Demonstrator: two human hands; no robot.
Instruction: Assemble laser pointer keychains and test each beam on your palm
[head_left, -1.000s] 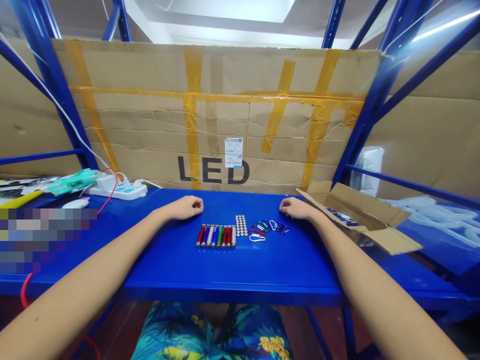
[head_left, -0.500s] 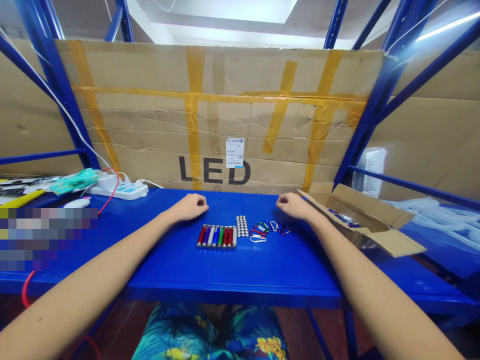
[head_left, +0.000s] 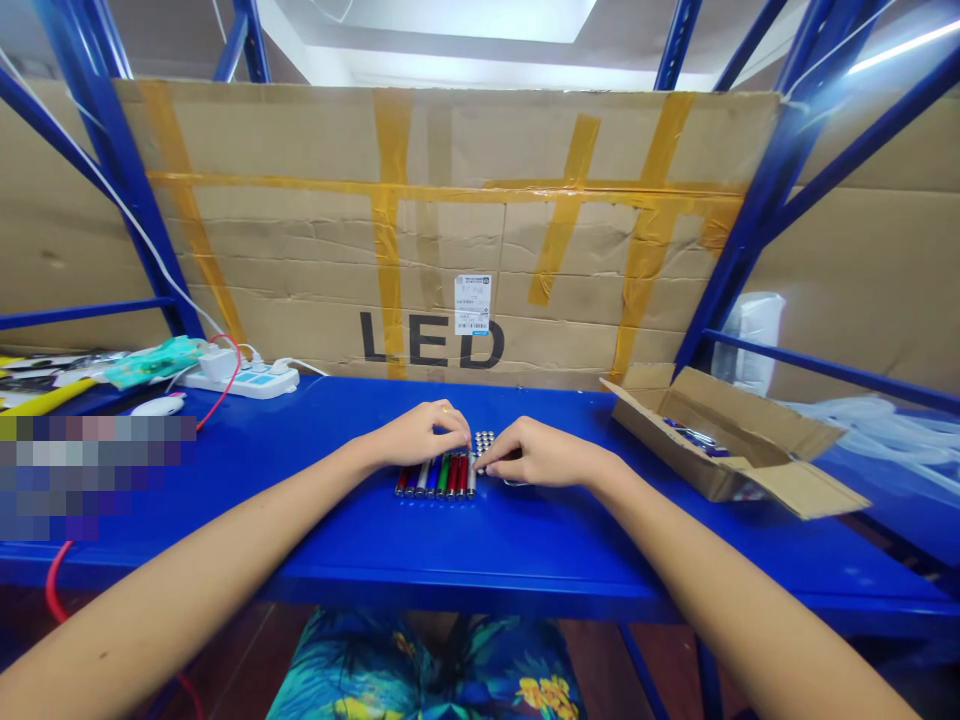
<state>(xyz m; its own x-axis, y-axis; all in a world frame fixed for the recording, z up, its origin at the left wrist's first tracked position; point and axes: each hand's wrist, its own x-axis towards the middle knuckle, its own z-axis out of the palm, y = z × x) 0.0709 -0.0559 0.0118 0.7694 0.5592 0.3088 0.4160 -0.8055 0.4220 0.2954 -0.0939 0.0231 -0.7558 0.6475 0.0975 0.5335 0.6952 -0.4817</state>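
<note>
A row of small coloured flashlights (head_left: 439,482) lies side by side on the blue table (head_left: 487,545). My left hand (head_left: 416,437) rests on their far ends with its fingers curled down. My right hand (head_left: 540,457) lies just to the right, and its fingertips are pinched together at the far end of the rightmost silver flashlight. What either hand grips is hidden. A cluster of round silver button cells (head_left: 485,438) shows between the two hands. My right hand covers the coloured carabiners.
An open cardboard box (head_left: 720,450) sits on the table at the right. A large taped cardboard sheet marked LED (head_left: 450,230) stands along the back. A white power strip (head_left: 244,381) and a white mouse (head_left: 156,405) lie at the left. Blue rack posts frame both sides.
Both hands have moved inward from the table's back, the left onto the flashlight row and the right over the carabiners beside the button cells.
</note>
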